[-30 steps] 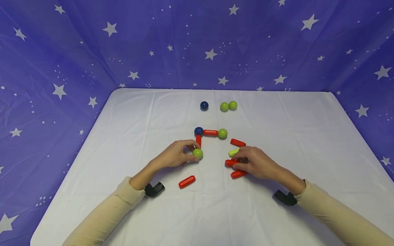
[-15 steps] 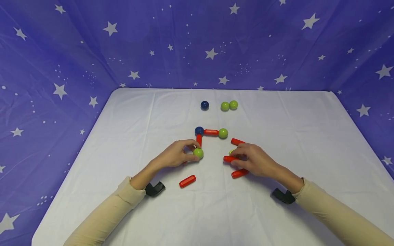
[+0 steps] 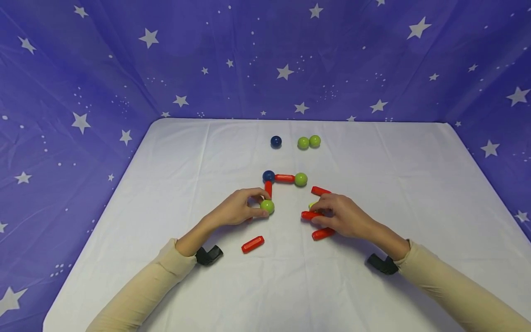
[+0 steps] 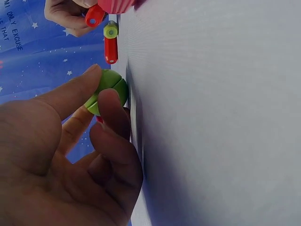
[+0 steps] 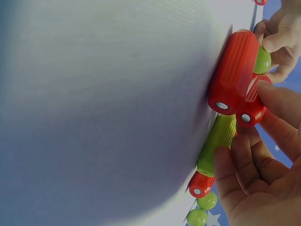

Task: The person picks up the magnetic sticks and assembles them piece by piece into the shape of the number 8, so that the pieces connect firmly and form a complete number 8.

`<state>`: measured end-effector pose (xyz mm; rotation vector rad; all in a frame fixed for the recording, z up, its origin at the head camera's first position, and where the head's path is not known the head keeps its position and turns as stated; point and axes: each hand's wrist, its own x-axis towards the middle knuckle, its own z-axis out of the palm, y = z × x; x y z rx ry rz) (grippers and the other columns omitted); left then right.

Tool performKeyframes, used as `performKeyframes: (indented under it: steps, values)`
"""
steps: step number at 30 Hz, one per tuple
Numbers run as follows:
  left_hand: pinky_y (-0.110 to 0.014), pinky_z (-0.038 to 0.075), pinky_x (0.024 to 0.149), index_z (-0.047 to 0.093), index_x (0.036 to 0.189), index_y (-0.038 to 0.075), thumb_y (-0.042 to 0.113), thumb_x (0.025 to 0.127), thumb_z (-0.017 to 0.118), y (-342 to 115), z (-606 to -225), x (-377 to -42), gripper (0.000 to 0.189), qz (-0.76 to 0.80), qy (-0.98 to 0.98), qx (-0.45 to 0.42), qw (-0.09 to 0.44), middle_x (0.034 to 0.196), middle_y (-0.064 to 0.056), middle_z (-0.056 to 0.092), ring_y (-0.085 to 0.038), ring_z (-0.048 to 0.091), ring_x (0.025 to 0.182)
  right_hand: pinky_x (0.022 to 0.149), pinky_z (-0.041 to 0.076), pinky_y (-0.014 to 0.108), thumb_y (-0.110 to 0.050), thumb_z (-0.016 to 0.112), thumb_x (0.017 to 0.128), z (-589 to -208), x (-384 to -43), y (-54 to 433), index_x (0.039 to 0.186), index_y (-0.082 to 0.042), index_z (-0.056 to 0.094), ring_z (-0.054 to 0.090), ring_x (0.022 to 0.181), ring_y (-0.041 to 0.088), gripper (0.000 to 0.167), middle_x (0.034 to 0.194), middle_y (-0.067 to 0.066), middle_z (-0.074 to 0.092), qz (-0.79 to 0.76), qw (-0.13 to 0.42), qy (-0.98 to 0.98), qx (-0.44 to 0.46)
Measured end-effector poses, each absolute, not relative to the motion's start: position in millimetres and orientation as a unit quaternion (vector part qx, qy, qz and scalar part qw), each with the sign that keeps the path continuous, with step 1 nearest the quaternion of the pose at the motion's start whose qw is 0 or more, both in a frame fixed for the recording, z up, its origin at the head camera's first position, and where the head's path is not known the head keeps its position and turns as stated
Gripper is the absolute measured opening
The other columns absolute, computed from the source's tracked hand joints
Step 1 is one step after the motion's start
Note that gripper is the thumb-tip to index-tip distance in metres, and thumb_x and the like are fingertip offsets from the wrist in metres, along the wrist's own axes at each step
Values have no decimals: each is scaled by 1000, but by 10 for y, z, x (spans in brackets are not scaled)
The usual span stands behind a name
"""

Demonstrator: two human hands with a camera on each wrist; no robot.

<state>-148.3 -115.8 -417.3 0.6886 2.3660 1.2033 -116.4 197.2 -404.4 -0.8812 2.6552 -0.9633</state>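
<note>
In the head view my left hand [image 3: 238, 207] pinches a green ball [image 3: 267, 206] between thumb and fingers. A red rod [image 3: 268, 189] runs from this ball to a blue ball [image 3: 268, 176]. From the blue ball a second red rod [image 3: 284, 178] reaches another green ball [image 3: 300, 179]. My right hand [image 3: 348, 216] pinches a red rod [image 5: 254, 103] with thumb and fingertips; its near end shows in the right wrist view. Beneath and around that hand lie a yellow-green rod [image 5: 218, 143] and two red rods, one nearer [image 3: 322, 234], one farther [image 3: 320, 190], all partly covered.
A loose red rod [image 3: 253, 244] lies on the white cloth-covered table [image 3: 274, 290], nearer than the left hand. Toward the back are a blue ball [image 3: 275, 141] and two touching green balls [image 3: 309, 142]. A purple star-printed curtain [image 3: 249, 55] stands behind.
My right hand has shifted slightly to the left and away from me, and the red rod in its fingers has moved with it. The left hand stays on the green ball.
</note>
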Motion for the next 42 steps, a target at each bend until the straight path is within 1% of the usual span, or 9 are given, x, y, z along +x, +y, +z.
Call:
performKeyframes:
  steps: [7,15,19,22,33,38,42]
  values:
    - [-32,52,57,65,115,16,16,86,78,-1160,-4181,-1490,31,433,845,246,197,103,-5,63,-17,59,57,76,48,35,-13,78,86,-4045,-1170,1952,103,-13,76,55,81,9,17,89,-11,62,-325,86,891,-304]
    - [-32,52,58,65,115,16,17,87,78,-1160,-4183,-1500,32,435,843,248,198,105,-6,63,-17,59,58,74,48,33,-15,77,87,-4023,-1204,1854,105,-14,75,54,79,9,18,88,-11,62,-320,86,890,-313]
    - [-32,52,58,65,115,16,16,87,78,-1159,-4180,-1502,31,436,842,250,197,104,-6,63,-17,59,57,75,48,32,-16,77,87,-4012,-1220,1795,105,-13,75,55,81,8,18,89,-10,62,-313,78,890,-323]
    - [-32,52,58,65,114,16,16,87,78,-1157,-4174,-1499,31,437,841,250,196,104,-6,63,-17,59,56,75,48,32,-16,77,87,-4009,-1236,1748,105,-13,75,55,82,9,18,90,-10,62,-308,73,890,-328]
    - [-32,52,59,65,114,15,17,87,78,-1145,-4178,-1490,30,440,840,248,197,103,-6,63,-18,59,56,74,46,31,-17,78,85,-4023,-1297,1577,103,-13,77,55,80,13,18,86,-9,62,-298,55,895,-326]
    - [-33,52,58,65,114,15,17,86,78,-1152,-4187,-1489,30,443,839,248,198,102,-6,63,-18,59,56,72,47,30,-17,78,86,-4062,-1335,1518,104,-12,78,54,78,11,19,85,-8,62,-305,51,892,-331]
    - [-33,52,58,65,114,16,17,86,78,-1158,-4187,-1490,30,443,839,248,198,102,-6,63,-18,59,55,73,47,30,-17,78,86,-4073,-1353,1484,104,-11,78,53,77,9,19,85,-8,62,-303,52,890,-336]
